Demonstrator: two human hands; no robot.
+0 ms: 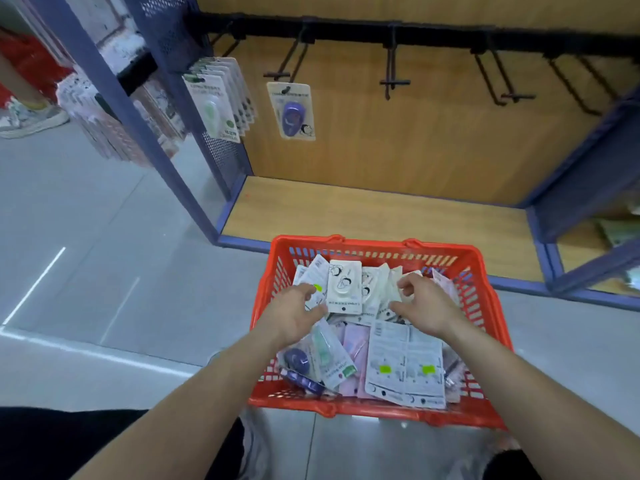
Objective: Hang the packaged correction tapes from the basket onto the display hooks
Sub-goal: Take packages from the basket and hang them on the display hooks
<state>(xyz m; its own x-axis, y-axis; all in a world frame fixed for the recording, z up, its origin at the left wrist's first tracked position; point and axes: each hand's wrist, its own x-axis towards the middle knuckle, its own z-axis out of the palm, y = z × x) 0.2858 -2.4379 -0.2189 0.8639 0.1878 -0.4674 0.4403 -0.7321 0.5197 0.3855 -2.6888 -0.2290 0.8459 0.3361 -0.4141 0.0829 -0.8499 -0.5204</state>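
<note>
red basket point(374, 244) sits on the floor point(104, 271), just in front of the shelf base point(363, 216), full of packaged correction tapes point(405, 362). left hand point(294, 315) is at the left edge of an upright white pack point(344, 285) — thumb and index bracket its lower corner. It looks like a pinch, but with the blur I cannot tell if it's closed. right hand point(427, 306) hovers over the packs on the right, fingers loosely curled, holding nothing. On the display hooks point(393, 81): one purple pack point(291, 110) — a green-pack stack point(216, 98) hangs left of it.
</note>
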